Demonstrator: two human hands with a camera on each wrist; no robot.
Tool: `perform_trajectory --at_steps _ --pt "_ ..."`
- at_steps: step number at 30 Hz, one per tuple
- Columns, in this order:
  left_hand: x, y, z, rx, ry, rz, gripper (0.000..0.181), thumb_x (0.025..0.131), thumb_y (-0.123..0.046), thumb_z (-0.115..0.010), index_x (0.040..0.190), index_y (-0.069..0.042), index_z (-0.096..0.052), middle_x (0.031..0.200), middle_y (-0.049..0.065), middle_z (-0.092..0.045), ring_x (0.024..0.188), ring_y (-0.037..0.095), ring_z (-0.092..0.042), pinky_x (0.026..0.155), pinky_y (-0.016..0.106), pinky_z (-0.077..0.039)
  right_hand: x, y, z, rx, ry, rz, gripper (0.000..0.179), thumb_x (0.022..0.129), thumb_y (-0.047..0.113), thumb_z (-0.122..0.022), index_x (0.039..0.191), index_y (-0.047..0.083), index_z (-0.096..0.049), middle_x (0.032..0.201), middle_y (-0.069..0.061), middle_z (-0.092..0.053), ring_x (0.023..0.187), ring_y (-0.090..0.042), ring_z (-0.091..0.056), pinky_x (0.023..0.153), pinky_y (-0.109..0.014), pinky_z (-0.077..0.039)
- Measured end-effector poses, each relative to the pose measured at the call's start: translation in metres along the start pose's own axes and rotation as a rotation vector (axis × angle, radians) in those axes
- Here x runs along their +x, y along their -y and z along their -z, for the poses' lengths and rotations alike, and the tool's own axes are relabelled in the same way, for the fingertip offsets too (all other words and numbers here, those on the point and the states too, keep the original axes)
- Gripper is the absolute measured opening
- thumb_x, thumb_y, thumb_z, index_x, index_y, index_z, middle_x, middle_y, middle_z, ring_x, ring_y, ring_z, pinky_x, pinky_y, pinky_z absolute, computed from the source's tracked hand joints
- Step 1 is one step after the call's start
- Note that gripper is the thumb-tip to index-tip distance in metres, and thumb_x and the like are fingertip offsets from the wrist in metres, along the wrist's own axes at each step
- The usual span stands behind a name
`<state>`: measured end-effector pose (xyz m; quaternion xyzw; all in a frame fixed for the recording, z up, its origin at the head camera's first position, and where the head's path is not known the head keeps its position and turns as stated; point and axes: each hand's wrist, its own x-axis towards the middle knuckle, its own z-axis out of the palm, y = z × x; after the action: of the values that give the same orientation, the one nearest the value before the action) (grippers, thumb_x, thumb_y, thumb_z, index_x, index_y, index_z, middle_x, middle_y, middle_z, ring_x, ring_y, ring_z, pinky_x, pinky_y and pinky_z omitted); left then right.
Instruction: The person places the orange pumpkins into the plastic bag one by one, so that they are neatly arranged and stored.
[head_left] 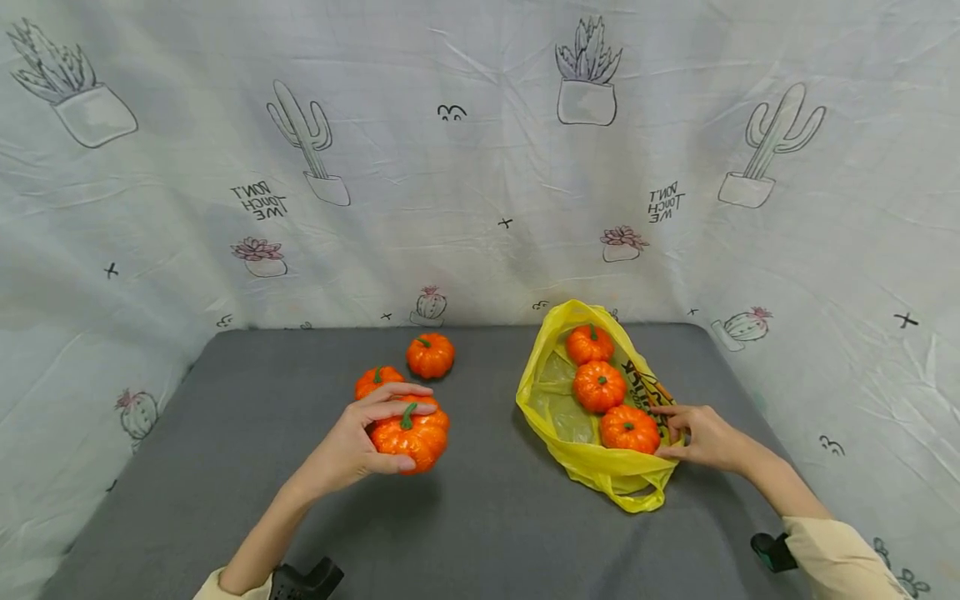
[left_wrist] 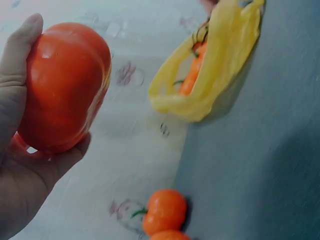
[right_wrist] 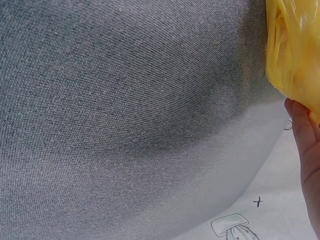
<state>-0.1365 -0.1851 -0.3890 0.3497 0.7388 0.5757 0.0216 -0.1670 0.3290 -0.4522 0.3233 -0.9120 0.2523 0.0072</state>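
1. Gripping an orange pumpkin (head_left: 420, 437) in the left hand (head_left: 352, 442), clamping it between thumb and curled fingers, with its green stem (head_left: 408, 415) showing just beside the fingertips
2. Holding that pumpkin up off the grey table (head_left: 225, 433), to the left of a yellow bag (head_left: 592, 462) and well apart from it (casting a soft shadow on the surface below)
3. Pinching the right-hand edge of the bag with the right hand (head_left: 708, 437), bringing thumb and fingers together on the thin plastic
4. Seeing a row of three small pumpkins through the wide mouth of the bag: a far one (head_left: 590, 344), a middle one (head_left: 599, 387) and a near one (head_left: 630, 429), the last just beside the right fingertips
5. Finding two more on the table at the left, a whole-looking one (head_left: 431, 356) farther back and a partly hidden one (head_left: 375, 380) behind the left hand
6. Wearing pale sleeves (head_left: 840, 558) on both arms
7. Facing a whitish cloth (head_left: 480, 167) beyond the table, printed with potted cacti
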Motion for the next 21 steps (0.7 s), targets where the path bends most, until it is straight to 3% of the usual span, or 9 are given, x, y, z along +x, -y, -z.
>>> perform_trajectory --at_steps 8,16,21 --pt "0.011 -0.008 -0.019 -0.044 0.024 -0.058 0.053 0.072 -0.007 -0.084 0.122 -0.01 -0.067 0.133 0.008 -0.05 0.121 0.022 -0.045 0.085 0.033 -0.052 -0.004 0.001 0.002 -0.007 0.001 0.001 0.036 0.076 0.022 -0.082 0.06 0.02 -0.05 0.114 -0.031 -0.062 0.046 0.011 -0.012 0.039 -0.015 -0.028" --pt "0.017 -0.008 -0.038 -0.225 0.235 -0.263 0.05 0.08 -0.029 -0.079 0.121 -0.005 -0.065 0.133 0.015 -0.048 0.119 0.028 -0.049 0.087 0.04 -0.052 -0.001 0.002 0.0 0.003 0.02 -0.021 0.036 0.078 0.024 -0.081 0.06 0.019 -0.049 0.115 -0.03 -0.062 0.046 0.009 -0.01 0.039 -0.015 -0.026" --pt "0.025 -0.008 -0.054 -0.261 0.306 -0.296 0.051 0.08 -0.029 -0.079 0.122 -0.004 -0.064 0.134 0.016 -0.047 0.119 0.03 -0.049 0.087 0.041 -0.053 0.001 0.004 0.003 0.013 0.027 -0.038 0.037 0.078 0.023 -0.081 0.059 0.018 -0.049 0.115 -0.03 -0.062 0.046 0.009 -0.009 0.039 -0.015 -0.026"
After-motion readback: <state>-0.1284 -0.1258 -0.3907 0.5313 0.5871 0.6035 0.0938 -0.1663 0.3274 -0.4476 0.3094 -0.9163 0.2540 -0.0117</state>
